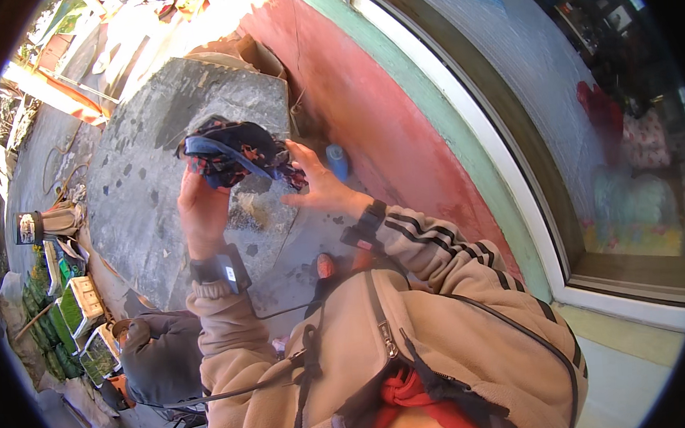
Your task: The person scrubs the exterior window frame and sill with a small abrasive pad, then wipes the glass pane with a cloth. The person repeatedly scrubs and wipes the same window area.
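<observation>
A crumpled bundle of dark navy cloth (258,139) with a red pattern and a blue band is held up over the concrete floor. My left hand (201,208) grips it from below at its left end, fingers partly hidden by the fabric. At the right end of the bundle is my right hand (329,182), thumb and fingers spread apart. Its fingertips are right beside the cloth edge; whether they touch it I cannot tell. Black straps with small devices circle both wrists.
A red and green wall (364,83) with a white-framed window (477,106) rises on the right. By its foot stand a blue container (337,161) and a cardboard box (262,57). Another person in dark clothing (163,357) is at lower left, near several crates (83,297).
</observation>
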Demonstrator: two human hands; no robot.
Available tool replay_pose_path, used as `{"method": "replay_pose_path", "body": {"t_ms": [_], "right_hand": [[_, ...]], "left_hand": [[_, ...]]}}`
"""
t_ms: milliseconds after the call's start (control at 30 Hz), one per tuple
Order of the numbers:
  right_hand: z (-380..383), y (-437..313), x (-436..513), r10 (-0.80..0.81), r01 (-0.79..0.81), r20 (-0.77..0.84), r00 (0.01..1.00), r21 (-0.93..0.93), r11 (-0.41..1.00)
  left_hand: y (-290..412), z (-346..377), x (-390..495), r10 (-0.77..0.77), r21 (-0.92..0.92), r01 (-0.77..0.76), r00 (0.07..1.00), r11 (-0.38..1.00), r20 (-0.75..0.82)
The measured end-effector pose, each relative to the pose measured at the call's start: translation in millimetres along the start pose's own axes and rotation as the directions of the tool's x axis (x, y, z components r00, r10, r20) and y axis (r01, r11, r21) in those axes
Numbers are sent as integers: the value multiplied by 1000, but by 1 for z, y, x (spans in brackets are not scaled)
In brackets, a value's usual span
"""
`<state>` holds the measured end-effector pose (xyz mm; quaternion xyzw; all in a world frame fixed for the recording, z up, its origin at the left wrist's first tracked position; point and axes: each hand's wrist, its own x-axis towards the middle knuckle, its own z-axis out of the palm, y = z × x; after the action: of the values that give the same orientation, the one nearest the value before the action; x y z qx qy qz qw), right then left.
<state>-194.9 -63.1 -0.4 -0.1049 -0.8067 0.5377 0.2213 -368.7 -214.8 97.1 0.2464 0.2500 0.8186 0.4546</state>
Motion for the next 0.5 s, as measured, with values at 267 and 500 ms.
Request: {"method": "replay_pose_path", "body": {"t_ms": [267, 500], "right_hand": [[-4, 6, 20, 330, -315, 35, 943, 407, 857], [-1, -26, 27, 61, -73, 71, 996, 189, 979]], "left_hand": [[18, 6, 21, 7, -239, 16, 995, 971, 95], [12, -23, 28, -64, -291, 39, 995, 956, -76]]}}
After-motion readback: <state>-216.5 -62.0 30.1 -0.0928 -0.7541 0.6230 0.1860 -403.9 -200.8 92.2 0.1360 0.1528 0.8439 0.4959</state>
